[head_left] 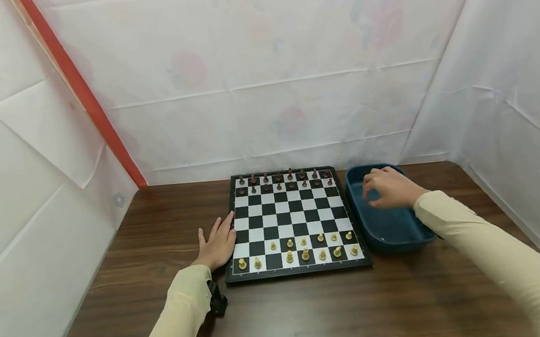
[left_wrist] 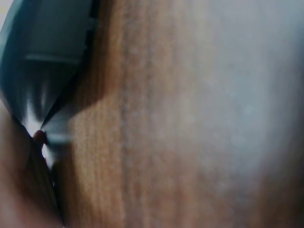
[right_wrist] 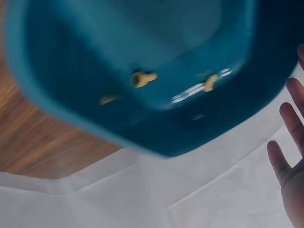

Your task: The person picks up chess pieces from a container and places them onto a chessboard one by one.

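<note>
A black-and-white chessboard (head_left: 276, 219) lies on the table. Dark red chess pieces (head_left: 290, 174) fill its two far rows, and pale yellow chess pieces (head_left: 304, 254) stand in the two near rows, with gaps towards the left. My left hand (head_left: 217, 245) rests at the board's left edge with its fingers spread. Over the blue tub (head_left: 391, 232), right of the board, hovers my right hand (head_left: 391, 188); its fingers look relaxed and apart in the right wrist view. Inside the tub lie a yellow chess piece (right_wrist: 142, 79) and another small yellow piece (right_wrist: 209, 83).
The brown wooden table (head_left: 290, 325) carries the board and tub. White sheeting (head_left: 263, 118) hangs behind and on both sides, with a red strip (head_left: 86, 96) at the back left corner. A black device (head_left: 217, 299) sits at my left wrist.
</note>
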The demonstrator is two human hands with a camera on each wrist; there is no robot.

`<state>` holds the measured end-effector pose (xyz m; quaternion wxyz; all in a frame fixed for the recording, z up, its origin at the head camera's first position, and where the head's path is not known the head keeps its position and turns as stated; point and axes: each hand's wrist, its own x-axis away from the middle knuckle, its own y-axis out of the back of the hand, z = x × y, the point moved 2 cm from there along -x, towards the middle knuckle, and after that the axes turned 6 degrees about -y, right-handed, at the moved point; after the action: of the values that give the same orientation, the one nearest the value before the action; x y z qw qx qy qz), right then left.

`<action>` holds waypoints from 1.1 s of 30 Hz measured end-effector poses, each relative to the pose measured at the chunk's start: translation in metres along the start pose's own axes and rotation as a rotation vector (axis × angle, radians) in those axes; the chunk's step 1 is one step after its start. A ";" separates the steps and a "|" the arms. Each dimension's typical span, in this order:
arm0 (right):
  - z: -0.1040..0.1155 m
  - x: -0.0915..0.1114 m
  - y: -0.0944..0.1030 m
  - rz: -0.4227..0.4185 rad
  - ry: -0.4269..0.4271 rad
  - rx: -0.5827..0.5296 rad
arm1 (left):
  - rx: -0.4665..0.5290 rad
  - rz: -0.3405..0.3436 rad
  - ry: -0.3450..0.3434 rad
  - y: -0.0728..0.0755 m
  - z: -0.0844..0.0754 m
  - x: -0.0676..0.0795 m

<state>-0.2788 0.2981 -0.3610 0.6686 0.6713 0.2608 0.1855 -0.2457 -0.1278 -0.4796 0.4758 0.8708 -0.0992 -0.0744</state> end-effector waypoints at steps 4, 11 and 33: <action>-0.016 0.007 -0.007 0.025 -0.034 0.064 | 0.004 0.004 0.007 0.001 -0.001 0.000; -0.036 0.017 -0.019 0.050 -0.102 0.158 | 0.007 0.014 0.010 0.003 -0.003 0.003; -0.058 0.018 -0.054 0.053 -0.106 0.413 | -0.003 0.009 0.001 0.004 -0.003 0.001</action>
<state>-0.3042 0.3536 -0.4146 0.5245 0.8095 0.2401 0.1099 -0.2442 -0.1273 -0.4748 0.4776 0.8696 -0.1025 -0.0719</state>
